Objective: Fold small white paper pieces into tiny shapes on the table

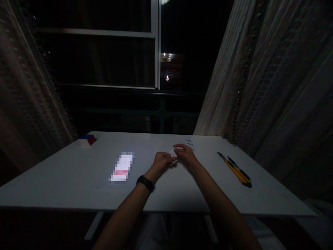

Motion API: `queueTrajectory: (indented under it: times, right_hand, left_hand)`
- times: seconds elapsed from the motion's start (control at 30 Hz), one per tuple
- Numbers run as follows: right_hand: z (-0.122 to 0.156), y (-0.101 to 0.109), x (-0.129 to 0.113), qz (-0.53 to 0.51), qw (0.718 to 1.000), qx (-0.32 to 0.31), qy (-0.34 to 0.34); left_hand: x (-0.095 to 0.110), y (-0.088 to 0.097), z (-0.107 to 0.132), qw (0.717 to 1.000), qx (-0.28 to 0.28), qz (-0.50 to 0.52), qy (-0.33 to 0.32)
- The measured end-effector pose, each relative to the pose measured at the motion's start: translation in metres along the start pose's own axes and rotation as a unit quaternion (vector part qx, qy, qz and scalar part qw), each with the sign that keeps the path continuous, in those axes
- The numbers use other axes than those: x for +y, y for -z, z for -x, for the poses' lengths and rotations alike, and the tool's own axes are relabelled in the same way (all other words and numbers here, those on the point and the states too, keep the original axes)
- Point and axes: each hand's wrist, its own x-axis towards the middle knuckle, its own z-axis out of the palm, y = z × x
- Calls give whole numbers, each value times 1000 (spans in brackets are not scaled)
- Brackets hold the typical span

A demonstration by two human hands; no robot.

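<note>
My left hand [161, 161] and my right hand [185, 153] meet above the middle of the white table [65, 173]. Both pinch a small white piece of paper [173, 151] between their fingertips. A black band sits on my left wrist [145, 182]. The dim light hides the paper's exact shape.
A blurred white and red sheet [122, 167] lies left of my hands. A red and blue block [87, 139] sits at the far left corner. A yellow utility knife [232, 168] and a dark pen [239, 168] lie at the right. Tiny scraps [189, 141] lie behind my hands. Curtains flank a dark window.
</note>
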Motion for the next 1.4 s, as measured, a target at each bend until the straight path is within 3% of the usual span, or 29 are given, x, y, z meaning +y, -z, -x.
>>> queueTrajectory:
  times: [0.13, 0.27, 0.4, 0.73, 0.9, 1.03, 1.23, 1.4]
  right_hand:
    - [-1, -4, 3, 42, 998, 19, 32]
    - [-3, -8, 7, 76, 992, 78, 64]
    - [-5, -6, 9, 65, 990, 113, 56]
    - [-9, 3, 7, -63, 991, 116, -25]
    - [-3, 1, 7, 4, 997, 69, 32]
    - [-2, 0, 9, 54, 993, 89, 51]
    - [-5, 5, 11, 24, 994, 91, 61]
    - [-6, 10, 12, 12, 993, 104, 63]
  left_hand:
    - [-2, -1, -2, 1000, -15, -23, 8]
    - [-6, -3, -5, 998, 0, -56, 8]
    - [-13, -2, -9, 1000, 1, 10, 21]
    - [-10, 2, -9, 999, 18, 19, 30]
    - [-7, 0, -6, 999, 30, 18, 29]
    - [-9, -1, -7, 999, 31, 33, 27]
    - [-8, 1, -7, 999, 14, 29, -3]
    - [-5, 2, -6, 994, 67, 81, -2]
